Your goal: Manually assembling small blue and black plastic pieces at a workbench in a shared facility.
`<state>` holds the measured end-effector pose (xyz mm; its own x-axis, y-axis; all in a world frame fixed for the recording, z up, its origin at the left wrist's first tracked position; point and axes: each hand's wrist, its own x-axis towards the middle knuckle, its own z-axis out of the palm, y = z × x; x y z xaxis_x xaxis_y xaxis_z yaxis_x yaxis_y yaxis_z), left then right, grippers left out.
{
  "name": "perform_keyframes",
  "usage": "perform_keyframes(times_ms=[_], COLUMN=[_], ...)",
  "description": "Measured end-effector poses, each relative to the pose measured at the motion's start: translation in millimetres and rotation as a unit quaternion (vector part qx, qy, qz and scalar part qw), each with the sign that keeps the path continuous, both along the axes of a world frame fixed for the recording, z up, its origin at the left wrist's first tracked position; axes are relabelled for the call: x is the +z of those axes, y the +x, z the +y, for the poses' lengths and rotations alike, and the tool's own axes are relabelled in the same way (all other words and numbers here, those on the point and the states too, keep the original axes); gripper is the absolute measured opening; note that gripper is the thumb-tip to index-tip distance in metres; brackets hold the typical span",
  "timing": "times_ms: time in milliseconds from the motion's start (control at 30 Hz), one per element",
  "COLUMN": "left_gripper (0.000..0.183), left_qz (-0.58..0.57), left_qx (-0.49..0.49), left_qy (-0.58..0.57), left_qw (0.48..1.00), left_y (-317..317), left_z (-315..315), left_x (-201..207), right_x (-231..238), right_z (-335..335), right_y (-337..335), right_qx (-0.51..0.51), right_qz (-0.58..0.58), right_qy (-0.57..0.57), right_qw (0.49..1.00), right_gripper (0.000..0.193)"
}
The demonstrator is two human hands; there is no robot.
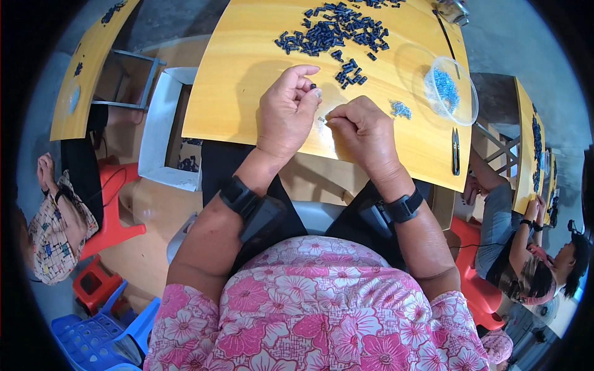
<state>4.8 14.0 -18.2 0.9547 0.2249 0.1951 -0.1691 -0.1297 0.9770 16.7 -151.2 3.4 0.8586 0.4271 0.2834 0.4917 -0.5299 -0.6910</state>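
My left hand [288, 111] is closed, holding a small black plastic piece [313, 86] between thumb and fingertips above the table. To its right, my right hand [365, 131] is pinched shut at a tiny silvery coil [322, 120] that looks like a spring; the fingertips partly hide it. Beyond my hands, a large heap of black plastic pieces [325, 37] is spread over the yellow wooden table [241, 93], with a few loose black pieces [350, 74] nearest my hands. Right of my right hand lies a small pile of pale blue-silver bits [401, 109].
A clear round tub [473, 102] of bluish bits stands at the table's right, with black thread snips [456, 151] in front of it. A white box [154, 133] sits left of the table. People [59, 216] sit at tables on both sides, near red stools [111, 198] and a blue chair [93, 334].
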Motion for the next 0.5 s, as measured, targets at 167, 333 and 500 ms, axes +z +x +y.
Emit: perform_keyframes(times_ms=[167,333,500], left_gripper=[0.031,0.031,0.032], left_qz=[0.013,-0.001,-0.003], left_qx=[0.000,0.012,0.013], left_qy=[-0.004,0.032,0.031], left_qw=[1.000,0.999,0.999], left_y=[0.0,1.7,1.5], left_z=[1.5,2.1,1.9], left_x=[1.4,-1.7,-2.1], right_x=[0.9,-1.2,-1.6], right_z=[9.2,11.9,12.6], right_y=[-13.0,-13.6,-14.7], right_qx=[0.015,0.028,0.023], right_qz=[0.008,-0.063,-0.059], right_qy=[-0.016,-0.035,-0.052], right_qw=[1.000,0.997,0.997], right_gripper=[0.007,0.005,0.004])
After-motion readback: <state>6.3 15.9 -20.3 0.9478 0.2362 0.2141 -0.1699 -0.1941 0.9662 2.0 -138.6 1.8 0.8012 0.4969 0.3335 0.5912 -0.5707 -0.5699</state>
